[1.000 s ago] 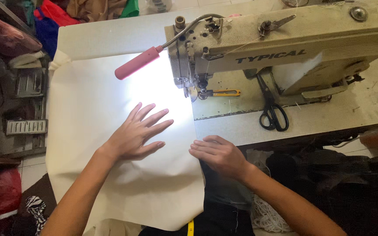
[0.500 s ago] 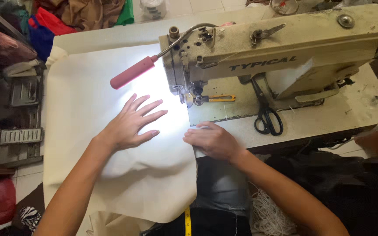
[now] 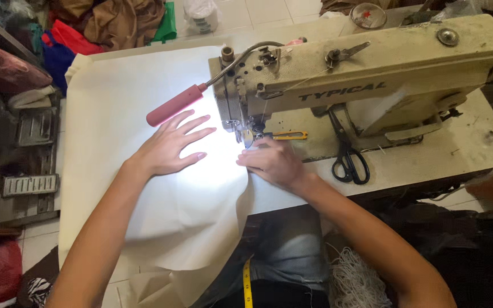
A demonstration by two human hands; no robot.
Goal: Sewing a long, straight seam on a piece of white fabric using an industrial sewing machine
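L hand [image 3: 169, 149] lies flat, fingers spread, palm down on cream fabric [image 3: 115, 114], not gripping, just pressing the sheet to the table. R hand [image 3: 272, 162] is loosely curled, fingertips pinching/guiding the fabric edge right at the presser foot [image 3: 248, 137] of the sewing machine [image 3: 372, 74].

Change vs a sec ago: both hands sit closer to the needle; R hand has gone from the table edge up to the foot, fabric edge w/ it. Judgement: edge now fed under the foot, seam abt to run or running.

Red-handled lamp [image 3: 175, 105] lights the work area. Black scissors [image 3: 349, 159] lie on the machine bed, untouched. Yellow tape measure [image 3: 248, 282] hangs at the lap.
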